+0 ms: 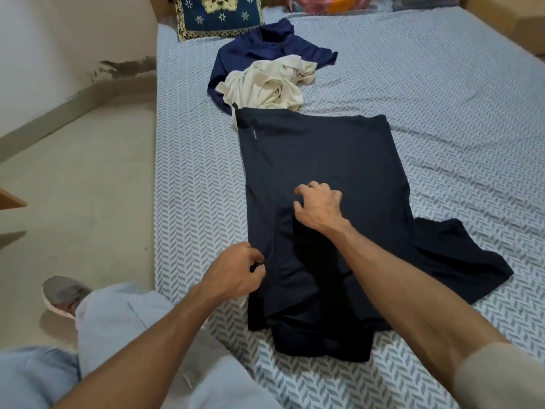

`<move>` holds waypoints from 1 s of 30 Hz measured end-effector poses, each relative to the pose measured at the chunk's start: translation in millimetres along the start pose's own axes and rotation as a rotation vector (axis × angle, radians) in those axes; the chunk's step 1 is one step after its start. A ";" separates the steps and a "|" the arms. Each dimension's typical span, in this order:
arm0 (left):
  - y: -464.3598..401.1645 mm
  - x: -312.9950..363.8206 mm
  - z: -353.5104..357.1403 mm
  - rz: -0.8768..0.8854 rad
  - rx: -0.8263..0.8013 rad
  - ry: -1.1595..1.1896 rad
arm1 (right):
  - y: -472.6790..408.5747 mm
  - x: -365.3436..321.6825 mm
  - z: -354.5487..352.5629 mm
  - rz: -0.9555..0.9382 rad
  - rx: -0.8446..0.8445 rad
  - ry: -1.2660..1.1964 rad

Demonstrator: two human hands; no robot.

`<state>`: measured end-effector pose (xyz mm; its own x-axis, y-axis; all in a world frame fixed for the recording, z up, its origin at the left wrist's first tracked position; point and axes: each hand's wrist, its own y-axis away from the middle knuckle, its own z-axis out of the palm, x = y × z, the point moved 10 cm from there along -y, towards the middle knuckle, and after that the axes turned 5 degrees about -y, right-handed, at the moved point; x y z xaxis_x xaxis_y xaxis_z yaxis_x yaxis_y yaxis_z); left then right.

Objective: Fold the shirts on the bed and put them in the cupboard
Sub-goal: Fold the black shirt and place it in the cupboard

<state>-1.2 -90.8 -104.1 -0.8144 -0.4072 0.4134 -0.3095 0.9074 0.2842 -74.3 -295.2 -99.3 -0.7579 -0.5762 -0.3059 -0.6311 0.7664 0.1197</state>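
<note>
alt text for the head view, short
Two bare hands work a dark navy shirt spread on a patterned bed: left hand pinches its edge, right hand presses its middle. A cream shirt and blue shirt lie crumpled beyond.

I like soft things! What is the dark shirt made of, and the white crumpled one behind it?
Dark shirt: looks like soft matte knit cloth, maybe cotton; it lies flat with no shine. Cream shirt: thin soft cloth, bunched in many small creases. The exact fibre cannot be told.
</note>
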 end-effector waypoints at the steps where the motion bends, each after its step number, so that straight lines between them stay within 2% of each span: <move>1: -6.3 -4.4 -6.9 -0.018 0.015 0.030 | -6.9 -4.1 5.2 -0.003 -0.010 0.011; 6: -59.4 -32.4 -35.8 -0.123 0.044 0.152 | -29.0 -13.2 29.2 -0.005 -0.017 -0.013; 8: -91.3 -44.1 -46.9 -0.155 0.068 0.166 | -28.9 -16.5 39.1 -0.056 0.039 -0.089; 12: -154.8 -53.9 -71.1 -0.173 0.137 0.174 | -9.1 -18.5 44.1 -0.222 0.257 -0.214; 16: -223.7 -70.3 -100.8 -0.227 0.268 0.164 | -13.9 -14.8 50.9 -0.223 0.311 -0.218; 24: -335.6 -122.1 -147.3 -0.624 0.487 0.576 | -15.6 -13.0 56.2 -0.228 0.348 -0.255; 28: -362.2 -118.3 -160.8 -0.691 0.510 0.459 | -15.4 -10.0 55.8 -0.219 0.351 -0.293; 30: -370.0 -101.7 -171.6 -0.628 0.539 0.400 | -15.5 -9.8 55.0 -0.211 0.355 -0.303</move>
<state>280.4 -402.9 -103.0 -0.2198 -0.7560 0.6166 -0.9066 0.3917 0.1571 -48.0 -285.8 -150.1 -0.5053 -0.6609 -0.5549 -0.6299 0.7220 -0.2863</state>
